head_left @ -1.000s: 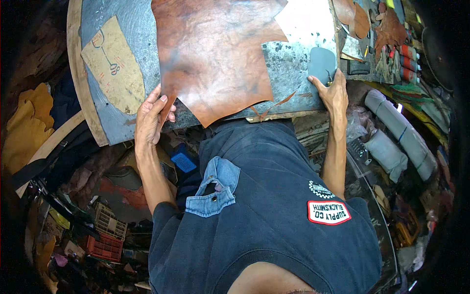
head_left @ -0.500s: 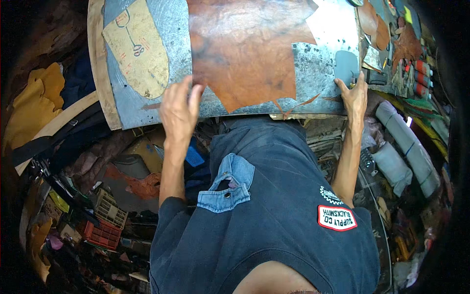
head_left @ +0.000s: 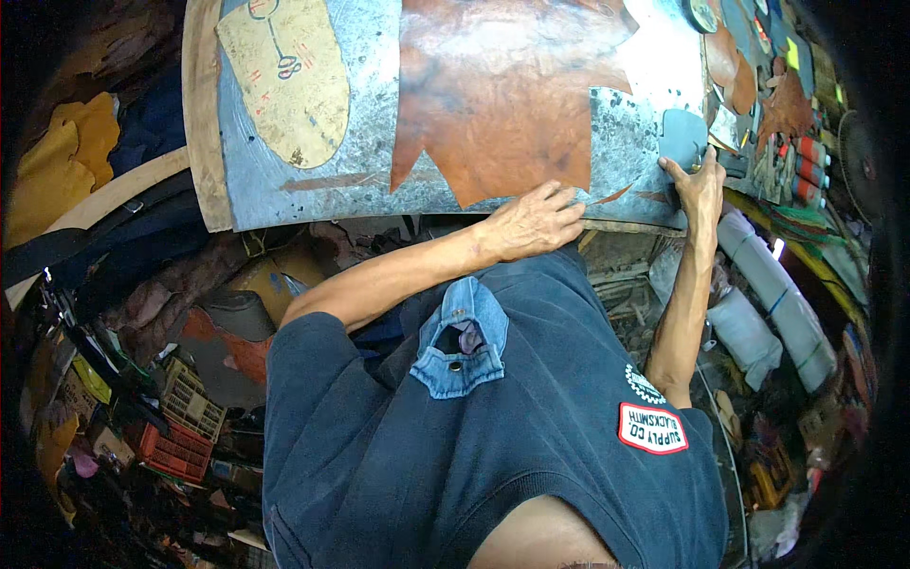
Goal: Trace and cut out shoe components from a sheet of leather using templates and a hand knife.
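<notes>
A large piece of brown leather [head_left: 502,123] lies on the grey, scuffed tabletop [head_left: 370,104], its lower edge cut in points. My left hand [head_left: 536,223] reaches across to that lower edge, fingers bent and close together. Whatever is under its fingertips is hidden. A thin leather strip [head_left: 613,195] lies just right of these fingers. At the table's right side, my right hand [head_left: 700,194] rests with thumb and forefinger spread, nearest a grey flat piece with rounded corners [head_left: 682,137]. Nothing shows in its grip.
A worn cream pattern sheet [head_left: 289,95] lies on the table's left. Further right are leather scraps [head_left: 787,102], red-and-dark cylinders [head_left: 810,171] and a round tin [head_left: 701,15]. Plastic-wrapped rolls [head_left: 782,294] stand right of me; crates [head_left: 178,450] lie low on the left.
My left hand has swung right from the leather's left edge to its lower edge, now covering part of the scraps there. My right hand has stayed near the grey piece.
</notes>
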A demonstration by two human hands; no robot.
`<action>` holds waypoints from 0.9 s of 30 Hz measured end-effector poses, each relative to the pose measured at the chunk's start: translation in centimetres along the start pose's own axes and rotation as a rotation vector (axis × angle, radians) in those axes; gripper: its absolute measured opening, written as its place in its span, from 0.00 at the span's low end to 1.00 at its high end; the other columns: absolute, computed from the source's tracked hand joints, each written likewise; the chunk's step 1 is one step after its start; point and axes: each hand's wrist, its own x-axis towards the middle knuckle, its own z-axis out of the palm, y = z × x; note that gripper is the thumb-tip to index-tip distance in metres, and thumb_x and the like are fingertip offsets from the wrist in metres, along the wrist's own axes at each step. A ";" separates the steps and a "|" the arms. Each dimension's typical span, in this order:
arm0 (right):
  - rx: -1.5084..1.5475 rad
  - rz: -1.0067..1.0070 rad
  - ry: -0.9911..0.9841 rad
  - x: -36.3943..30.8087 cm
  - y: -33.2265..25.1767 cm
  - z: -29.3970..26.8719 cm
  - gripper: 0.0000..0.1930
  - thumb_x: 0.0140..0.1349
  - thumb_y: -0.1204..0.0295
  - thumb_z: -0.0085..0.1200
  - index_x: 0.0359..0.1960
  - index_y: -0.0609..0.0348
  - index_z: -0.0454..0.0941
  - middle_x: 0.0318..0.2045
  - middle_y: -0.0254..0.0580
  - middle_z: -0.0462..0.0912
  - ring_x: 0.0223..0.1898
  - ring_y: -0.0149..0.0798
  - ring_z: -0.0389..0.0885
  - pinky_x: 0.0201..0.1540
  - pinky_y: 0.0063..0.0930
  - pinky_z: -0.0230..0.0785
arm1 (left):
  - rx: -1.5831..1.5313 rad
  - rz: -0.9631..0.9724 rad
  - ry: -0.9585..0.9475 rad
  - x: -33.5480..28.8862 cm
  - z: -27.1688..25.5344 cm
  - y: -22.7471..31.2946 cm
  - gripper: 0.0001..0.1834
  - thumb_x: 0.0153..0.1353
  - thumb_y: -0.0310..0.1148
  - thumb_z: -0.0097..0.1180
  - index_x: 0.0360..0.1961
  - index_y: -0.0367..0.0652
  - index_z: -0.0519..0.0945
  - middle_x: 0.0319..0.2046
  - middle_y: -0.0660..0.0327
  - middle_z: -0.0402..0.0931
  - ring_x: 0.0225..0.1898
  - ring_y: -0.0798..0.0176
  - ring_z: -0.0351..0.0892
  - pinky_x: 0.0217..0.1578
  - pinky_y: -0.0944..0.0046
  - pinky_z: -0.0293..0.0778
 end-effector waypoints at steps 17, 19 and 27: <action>0.938 0.013 -0.007 -1.2 -2.1 -5.2 0.11 0.63 0.73 0.56 0.46 0.65 0.79 0.26 0.31 0.77 0.23 0.23 0.72 0.25 0.17 0.63 | -1.080 -0.117 0.050 3.6 -2.2 3.9 0.21 0.62 0.39 0.57 0.51 0.34 0.78 0.45 0.47 0.79 0.48 0.46 0.78 0.51 0.55 0.74; 1.067 -0.010 -0.032 -1.8 -3.1 -5.3 0.12 0.63 0.74 0.57 0.47 0.65 0.79 0.23 0.29 0.75 0.19 0.21 0.68 0.22 0.15 0.59 | -0.774 -0.116 0.231 2.4 -3.7 2.2 0.22 0.62 0.38 0.58 0.52 0.35 0.76 0.46 0.47 0.78 0.50 0.46 0.77 0.53 0.52 0.72; 1.135 0.175 -0.279 -4.3 -4.9 -0.8 0.12 0.61 0.74 0.58 0.46 0.63 0.78 0.23 0.31 0.78 0.18 0.22 0.70 0.21 0.16 0.64 | -0.286 -1.074 0.525 -8.1 -9.8 -3.3 0.28 0.63 0.37 0.58 0.61 0.35 0.69 0.62 0.37 0.63 0.68 0.41 0.57 0.65 0.51 0.58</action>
